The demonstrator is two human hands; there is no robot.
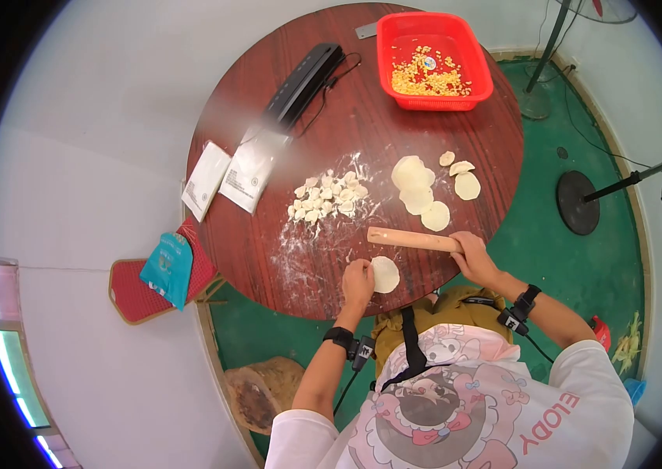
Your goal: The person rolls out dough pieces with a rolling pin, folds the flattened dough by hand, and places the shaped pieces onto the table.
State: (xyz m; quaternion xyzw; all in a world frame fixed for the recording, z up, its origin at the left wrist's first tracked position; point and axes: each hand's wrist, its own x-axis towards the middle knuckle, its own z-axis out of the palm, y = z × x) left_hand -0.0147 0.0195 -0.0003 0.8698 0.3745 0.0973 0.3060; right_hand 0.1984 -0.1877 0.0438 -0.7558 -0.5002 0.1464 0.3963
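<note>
My left hand (358, 281) is closed at the left edge of a round, flat dough wrapper (385, 275), its fingers pinching the rim. My right hand (469, 255) is wrapped round the right end of a wooden rolling pin (409, 238), which lies just beyond the wrapper, apart from it. Past the pin, overlapping rolled wrappers (413, 184) lie on the tabletop, with a few smaller dough pieces (462, 167) to their right. Left of these, many small dough lumps (328, 196) sit in a patch of scattered flour.
The round wooden table (260, 266) also carries a red plastic basket (434, 98) with yellow kernels, a black corded device (303, 84) and white packets (249, 178). A red chair (139, 301) with a teal bag (168, 268) stands left. A fan (578, 203) stands right.
</note>
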